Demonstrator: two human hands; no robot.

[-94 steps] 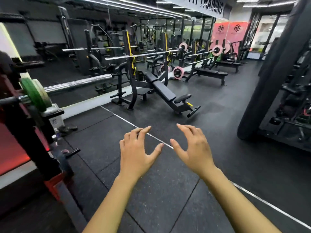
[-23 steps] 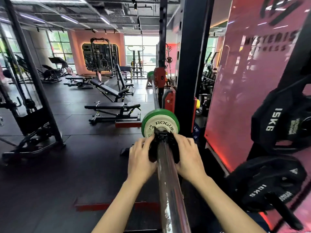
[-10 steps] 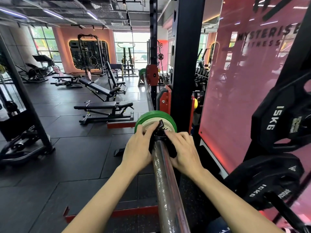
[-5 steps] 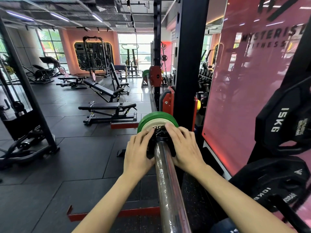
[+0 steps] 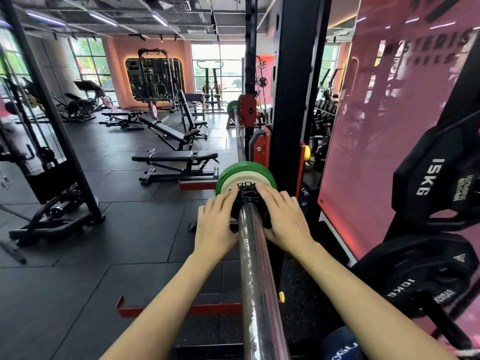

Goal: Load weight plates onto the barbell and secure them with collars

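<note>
On the bar point(image 5: 255, 268), a black collar point(image 5: 250, 203) sits against the green plate point(image 5: 245, 175), just before the rack post point(image 5: 293, 100). The left hand point(image 5: 214, 224) and right hand point(image 5: 284, 219) cup the collar from either side, fingers gently curved around it, tips touching the plate.

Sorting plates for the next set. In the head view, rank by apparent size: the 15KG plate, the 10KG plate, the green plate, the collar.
1-2. 15KG plate and 10KG plate: alike, both cut off and close to the camera, so unranked.
3. Green plate.
4. Collar, partly covered by hands.
</note>
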